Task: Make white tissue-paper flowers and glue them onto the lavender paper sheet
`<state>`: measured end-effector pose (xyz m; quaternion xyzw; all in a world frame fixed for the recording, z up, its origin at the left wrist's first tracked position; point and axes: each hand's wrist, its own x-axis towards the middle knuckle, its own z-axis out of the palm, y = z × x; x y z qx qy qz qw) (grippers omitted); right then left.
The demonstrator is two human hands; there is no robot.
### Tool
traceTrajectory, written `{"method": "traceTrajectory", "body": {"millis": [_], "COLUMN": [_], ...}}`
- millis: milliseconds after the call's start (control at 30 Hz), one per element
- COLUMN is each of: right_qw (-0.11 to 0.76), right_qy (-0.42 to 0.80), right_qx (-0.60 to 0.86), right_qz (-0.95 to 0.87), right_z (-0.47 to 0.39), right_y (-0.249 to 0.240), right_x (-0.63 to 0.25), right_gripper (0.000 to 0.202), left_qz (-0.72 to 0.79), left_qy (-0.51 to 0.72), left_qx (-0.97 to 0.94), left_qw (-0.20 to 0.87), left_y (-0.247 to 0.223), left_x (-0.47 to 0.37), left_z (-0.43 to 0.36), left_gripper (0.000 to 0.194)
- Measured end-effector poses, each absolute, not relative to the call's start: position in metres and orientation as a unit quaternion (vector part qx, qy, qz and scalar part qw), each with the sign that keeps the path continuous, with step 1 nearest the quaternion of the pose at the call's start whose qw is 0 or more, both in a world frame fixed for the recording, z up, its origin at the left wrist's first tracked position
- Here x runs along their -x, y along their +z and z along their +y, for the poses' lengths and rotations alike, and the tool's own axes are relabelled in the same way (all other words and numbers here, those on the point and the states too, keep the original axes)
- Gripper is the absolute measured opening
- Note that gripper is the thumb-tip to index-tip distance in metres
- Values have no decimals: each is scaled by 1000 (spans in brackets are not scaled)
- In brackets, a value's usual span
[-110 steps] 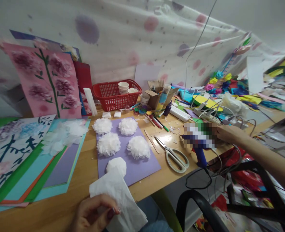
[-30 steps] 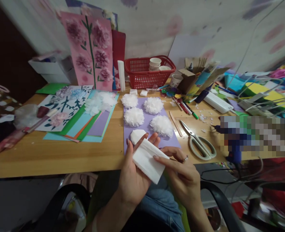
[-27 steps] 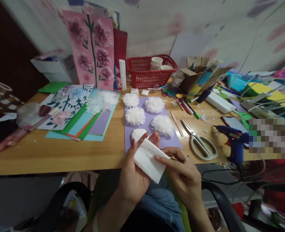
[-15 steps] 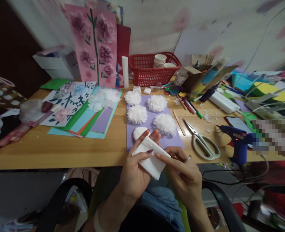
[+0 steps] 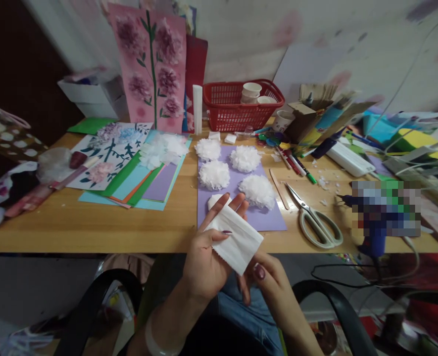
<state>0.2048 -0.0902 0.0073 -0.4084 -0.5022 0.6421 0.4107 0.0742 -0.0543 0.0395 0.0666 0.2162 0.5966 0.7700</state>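
Note:
My left hand holds a folded white tissue paper, the thumb pressing it against the fingers. Just below its lower right corner is my right hand, its thumb and fingers apart and holding nothing I can see. Beyond my hands, several fluffy white paper flowers lie on a purple sheet. A flat white paper piece on that sheet is mostly hidden behind my left fingers.
Scissors and a wooden stick lie right of the sheet. A partly blurred blue glue gun stands farther right. Behind are a red basket with paper cups and several markers. Coloured papers lie left.
My right hand has let go of the white tissue paper and dropped down below its right corner. My left hand keeps its hold, and the paper's face is more exposed.

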Motion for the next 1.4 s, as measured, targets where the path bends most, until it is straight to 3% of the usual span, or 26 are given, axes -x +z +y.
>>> {"method": "traceTrajectory", "body": {"millis": [233, 433, 600, 767, 1000, 1100, 1167, 1233, 1333, 1400], "right_qw": [371, 465, 502, 495, 502, 551, 614, 653, 642, 625], "right_qy": [680, 630, 531, 539, 554, 555, 513, 437, 318, 254], "right_qx": [426, 445, 510, 498, 499, 444, 399, 382, 403, 423], "right_qz": [-468, -435, -454, -466, -437, -437, -447, -485, -570, -606], "right_z": [-93, -92, -87, -90, -94, -87, -83, -83, -87, -90], "right_y": [8, 2, 0, -7, -25, -22, -15, -6, 3, 4], "right_x": [-188, -188, -188, -191, -199, -201, -204, -206, -210, -211], "right_gripper": [55, 52, 56, 53, 44, 57, 63, 53, 30, 26], "left_qz": [233, 287, 366, 423, 490, 501, 488, 466, 436, 427], "left_qy": [575, 560, 560, 554, 558, 570, 575, 577, 583, 582], "left_qx": [-103, -155, -246, -286, -380, -442, -488, -516, -521, -516], "left_qw": [777, 762, 701, 658, 551, 479, 439, 428, 445, 461], "left_y": [41, 35, 28, 33, 32, 32, 33, 34, 35, 36], "left_x": [-74, -73, -78, -80, -76, -71, -67, -64, -63, -63], "left_z": [-54, -63, -73, -72, -75, -76, -76, -75, -76, -78], "left_gripper": [61, 61, 48, 28, 13, 5, 9, 15, 21, 22]}}
